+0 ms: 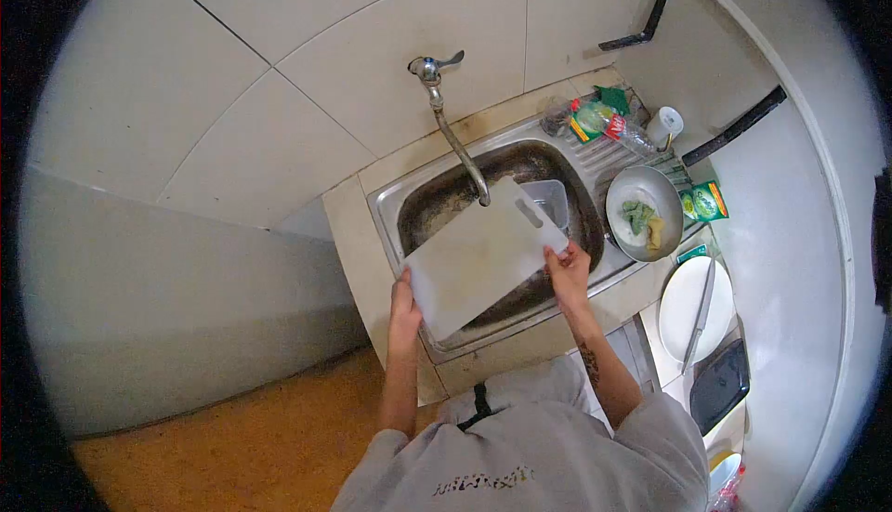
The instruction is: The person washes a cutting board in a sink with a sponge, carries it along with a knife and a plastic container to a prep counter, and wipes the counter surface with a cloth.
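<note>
A white cutting board [478,256] is held tilted over the sink [388,210], under the curved faucet [455,145]. My left hand [404,303] grips its lower left edge. At the right edge, below the handle slot, my right hand [568,273] is closed on the board with the thumb on top. Part of a clear plastic container [550,198] shows in the sink behind the board. Whether water runs from the spout I cannot tell.
Right of the sink, a pan [641,187] holds green and yellow sponges or cloths. Behind it lie a plastic bottle [632,133] and a white cup [665,124]. A knife [700,312] rests across a white plate [683,303], with a black tray [720,387] nearer me.
</note>
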Demonstrator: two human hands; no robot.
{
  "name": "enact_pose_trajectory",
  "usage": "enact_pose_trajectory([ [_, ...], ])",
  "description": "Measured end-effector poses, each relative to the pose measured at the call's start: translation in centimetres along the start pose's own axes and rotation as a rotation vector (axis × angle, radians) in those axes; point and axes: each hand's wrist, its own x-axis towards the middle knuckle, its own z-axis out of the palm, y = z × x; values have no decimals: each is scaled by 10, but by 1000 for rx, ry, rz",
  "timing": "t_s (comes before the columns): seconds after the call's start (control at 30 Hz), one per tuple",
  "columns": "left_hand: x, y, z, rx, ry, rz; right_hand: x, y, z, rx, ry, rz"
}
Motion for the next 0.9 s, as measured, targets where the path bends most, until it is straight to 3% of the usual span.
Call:
enact_pose_trajectory([
  [0.27,-2,-5,54,30,79,-36,-8,-14,-27,171,59,-31],
  [0.33,15,-12,66,50,-59,72,-6,-15,-37,197,79,-38],
  [0.43,21,-15,111,166,-14,198,-1,-22,-48,168,136,-18],
  [0.5,29,-19,135,269,11,234,-2,-31,-49,304,329,16],
  [0.67,64,-44,175,376,65,239,-6,-40,-76,320,296,-43],
  [0.77,78,-55,187,553,90,297,-6,-44,-80,382,292,-102],
  [0.83,58,-46,202,563,58,463,-6,-43,-80,441,303,-148],
  [0.9,89,-54,197,609,110,446,-7,-41,-79,430,336,-185],
])
